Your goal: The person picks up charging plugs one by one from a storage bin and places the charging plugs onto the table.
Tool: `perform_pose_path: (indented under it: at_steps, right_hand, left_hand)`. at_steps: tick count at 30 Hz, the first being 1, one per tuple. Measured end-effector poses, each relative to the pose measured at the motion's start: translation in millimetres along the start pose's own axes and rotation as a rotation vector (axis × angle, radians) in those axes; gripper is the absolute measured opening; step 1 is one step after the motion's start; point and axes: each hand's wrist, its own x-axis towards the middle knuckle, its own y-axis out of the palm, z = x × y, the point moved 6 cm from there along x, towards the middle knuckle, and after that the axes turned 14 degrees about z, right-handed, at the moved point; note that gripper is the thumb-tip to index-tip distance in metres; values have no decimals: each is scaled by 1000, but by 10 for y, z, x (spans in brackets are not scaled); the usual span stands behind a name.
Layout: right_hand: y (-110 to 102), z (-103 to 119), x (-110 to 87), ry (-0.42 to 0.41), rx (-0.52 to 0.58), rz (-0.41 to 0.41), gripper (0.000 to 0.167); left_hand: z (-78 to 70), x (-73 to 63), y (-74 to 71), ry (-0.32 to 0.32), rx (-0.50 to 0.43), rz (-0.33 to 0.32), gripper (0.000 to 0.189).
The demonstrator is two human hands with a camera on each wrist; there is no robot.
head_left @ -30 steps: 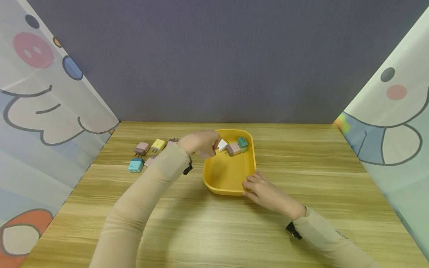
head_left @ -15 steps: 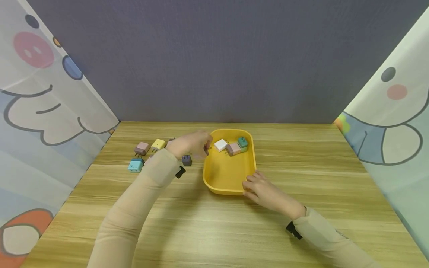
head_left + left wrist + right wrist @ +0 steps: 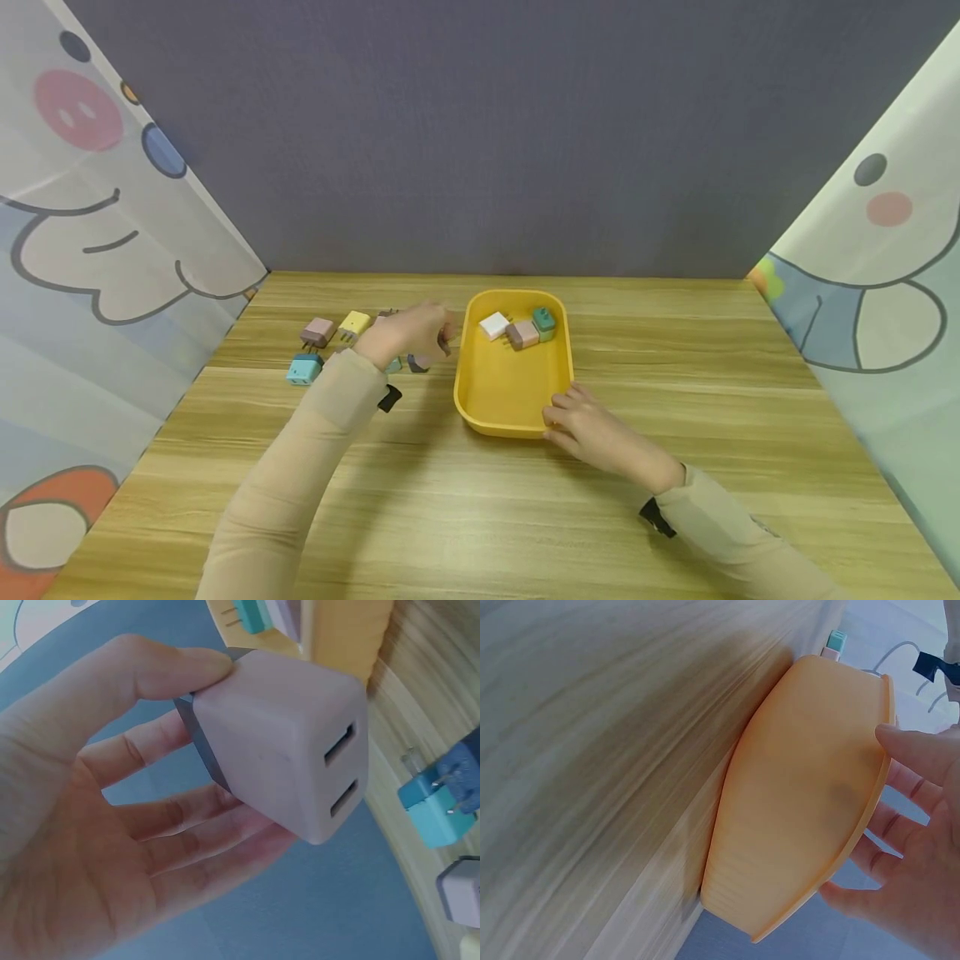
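My left hand (image 3: 408, 329) is left of the yellow tray (image 3: 513, 432), over the loose chargers. It pinches a pink USB wall charger (image 3: 277, 746) with a dark prong end; two USB ports face outward in the left wrist view. The thumb lies on top and the fingers support it from below. At the tray's near right corner, my right hand (image 3: 600, 429) grips the rim, thumb and fingers on either side of the wall in the right wrist view. Inside the tray lie a white charger (image 3: 494, 325), a pink-and-brown charger (image 3: 522, 334) and a green charger (image 3: 543, 322).
Left of the tray, several chargers lie on the wooden table (image 3: 480, 517): a pink-and-brown one (image 3: 318, 332), a yellow one (image 3: 355, 324) and a light blue one (image 3: 304, 369). Others are partly hidden under my left hand. A grey panel (image 3: 510, 150) stands behind the table.
My left hand has moved left, from over the tray's left edge to above the loose chargers, still carrying the pink charger. The right hand and tray have stayed put.
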Motion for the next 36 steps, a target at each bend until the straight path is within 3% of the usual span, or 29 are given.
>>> perform_pose_path:
  at_steps: [7, 13, 20, 25, 36]
  right_hand:
    - [26, -24, 11, 56, 15, 81, 15]
    - [12, -16, 10, 48, 12, 62, 15]
    - [11, -14, 10, 48, -5, 59, 13]
    - [10, -15, 8, 50, -8, 63, 13]
    - [11, -16, 9, 51, -1, 64, 14]
  left_hand:
    - [93, 7, 103, -15, -44, 33, 40]
    - [141, 22, 168, -46, 14, 18, 18]
    - [208, 48, 288, -68, -10, 60, 28]
    - [263, 76, 361, -116, 3, 78, 16]
    - [343, 101, 495, -164, 20, 93, 17]
